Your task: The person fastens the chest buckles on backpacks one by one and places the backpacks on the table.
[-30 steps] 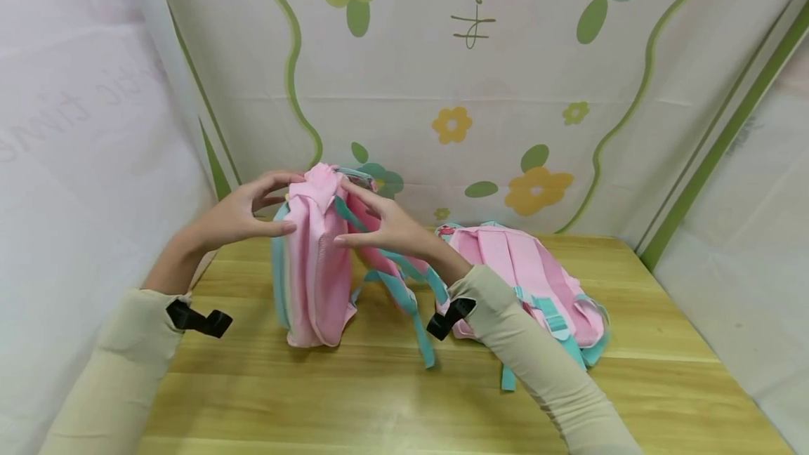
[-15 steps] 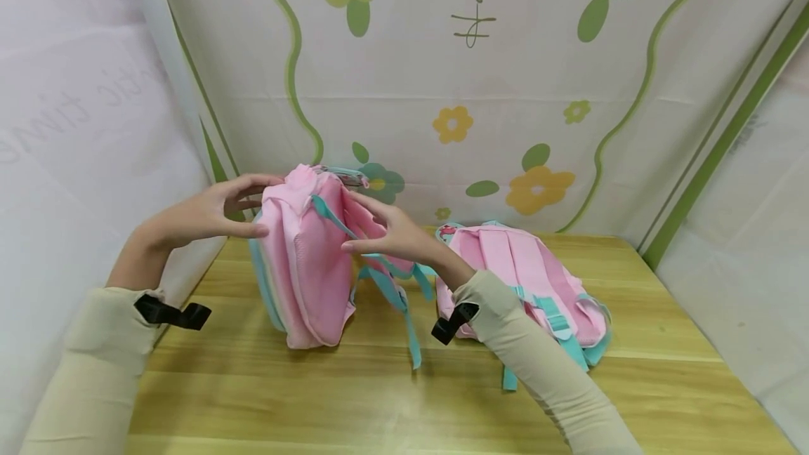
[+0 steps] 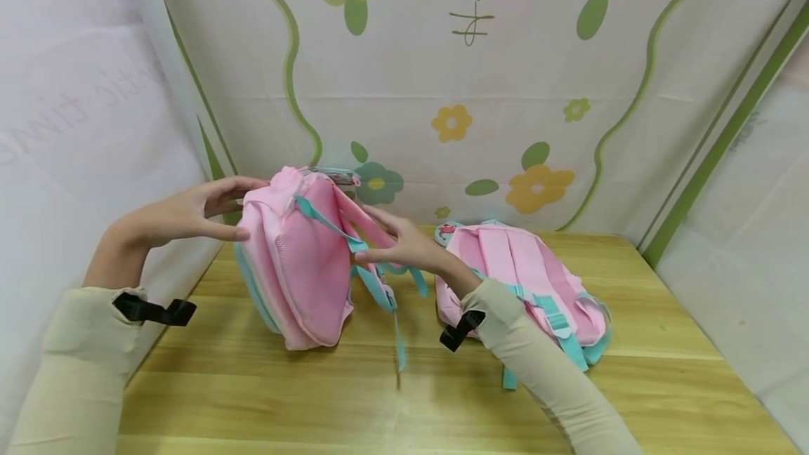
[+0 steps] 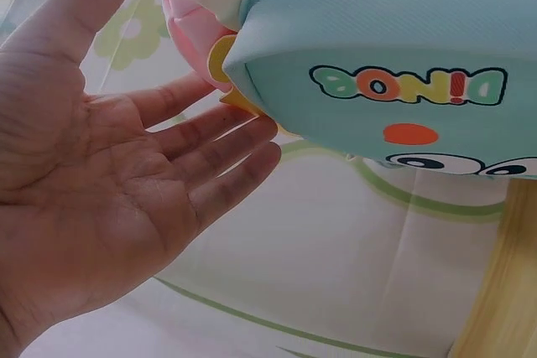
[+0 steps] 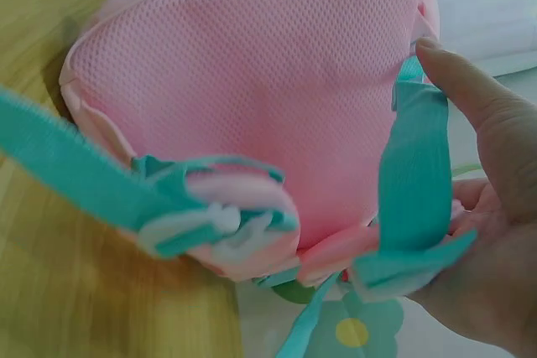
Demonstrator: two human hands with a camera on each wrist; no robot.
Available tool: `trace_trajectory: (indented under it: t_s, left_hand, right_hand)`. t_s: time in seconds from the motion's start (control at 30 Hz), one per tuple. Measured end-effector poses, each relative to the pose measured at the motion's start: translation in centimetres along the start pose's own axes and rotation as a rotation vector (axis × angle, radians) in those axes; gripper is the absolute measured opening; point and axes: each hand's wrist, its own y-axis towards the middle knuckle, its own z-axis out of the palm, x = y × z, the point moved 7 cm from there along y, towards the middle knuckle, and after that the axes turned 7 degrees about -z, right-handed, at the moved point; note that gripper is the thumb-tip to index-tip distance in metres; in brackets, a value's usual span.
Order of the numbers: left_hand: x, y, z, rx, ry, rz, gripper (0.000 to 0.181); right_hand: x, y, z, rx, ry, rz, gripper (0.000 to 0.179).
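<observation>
A pink children's backpack (image 3: pixel 306 272) stands on the table, tilted toward the left. My left hand (image 3: pixel 180 218) reaches to its upper left, fingers extended and thumb against the side. In the left wrist view the fingertips meet the bag beside its turquoise front pocket (image 4: pixel 294 98) with printed letters and eyes. My right hand (image 3: pixel 407 244) is at the shoulder straps on the other side, its thumb and fingers spread. The right wrist view shows the pink mesh back panel (image 5: pixel 243 81) and a turquoise strap (image 5: pixel 415 173) passing between thumb and fingers; the fingertips are partly hidden.
A second pink backpack (image 3: pixel 505 265) with turquoise straps lies on the wooden table (image 3: pixel 379 406) at the right, partly behind my right forearm. A flower-print cloth (image 3: pixel 404 69) hangs behind, with pale cloth walls at both sides.
The standing backpack has tipped leftward, exposing more of its back panel. My left hand has moved left along with its top; my right hand has shifted slightly right, to the straps.
</observation>
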Motion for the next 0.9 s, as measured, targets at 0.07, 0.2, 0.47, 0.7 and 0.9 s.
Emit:
trace_trajectory:
  t_s: [0.07,0.2,0.47,0.7,0.9]
  left_hand:
    - [0.3,-0.1,-0.1,-0.002,-0.007,-0.007,0.070]
    - [1.0,-0.4,-0.3,-0.011,-0.022,-0.026,0.070]
    - [2.4,-1.4,-0.7,-0.041,-0.022,-0.066,0.070]
    - [2.8,-1.8,-0.8,-0.074,-0.039,-0.052,0.070]
    - [2.9,-1.8,-0.7,-0.105,-0.043,-0.038,0.069]
  right_hand:
    - [-0.6,-0.3,0.1,0.002,0.009,0.023,0.092]
    - [-1.6,-0.8,0.6,0.030,-0.007,0.046,0.099]
    - [-2.5,-1.2,2.3,0.117,-0.080,0.024,0.108]
    - [-4.0,-1.4,4.1,0.150,-0.122,0.077,0.103]
    - [-5.1,-1.5,6.1,0.194,-0.068,0.053,0.103]
